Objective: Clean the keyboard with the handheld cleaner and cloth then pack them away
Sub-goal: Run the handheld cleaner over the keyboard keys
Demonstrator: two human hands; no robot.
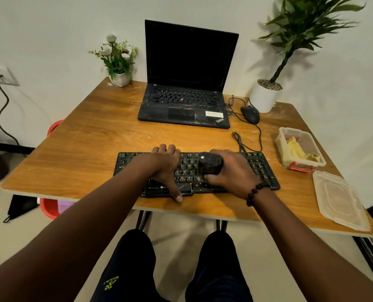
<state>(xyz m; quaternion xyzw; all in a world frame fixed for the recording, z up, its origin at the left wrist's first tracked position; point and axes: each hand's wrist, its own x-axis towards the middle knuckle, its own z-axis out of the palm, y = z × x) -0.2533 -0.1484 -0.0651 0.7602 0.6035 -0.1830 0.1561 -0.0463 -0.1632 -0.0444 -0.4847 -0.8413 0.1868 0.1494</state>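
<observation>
At the far left I see a wall socket (pixel 1 76) with a dark cable hanging from it, and a red tub (pixel 48 209) on the floor under the wooden table (pixel 83 149). On the table's far left corner stands a small white pot of white flowers (pixel 118 59). My left hand (pixel 164 168) lies across the left half of the black keyboard (pixel 266 171), fingers curled over its far edge and thumb stretched down past the near edge, bracing it. The keyboard sits at the near middle of the table. My right hand (pixel 231 171), with a dark bead bracelet (pixel 256 192) at the wrist, grips the black handheld cleaner (pixel 211 164), fingers wrapped round its body, and the cleaner rests on the keys just right of centre. Beyond, an open ThinkPad laptop (pixel 187 83) has a dark screen. To its right lies a black wired mouse (pixel 251 114), beside a tall plant in a white pot (pixel 265 97). At the right edge a clear plastic box (pixel 281 144) holds the yellow cloth (pixel 296 149), and its lid (pixel 340 201) lies on the table just nearer.
</observation>
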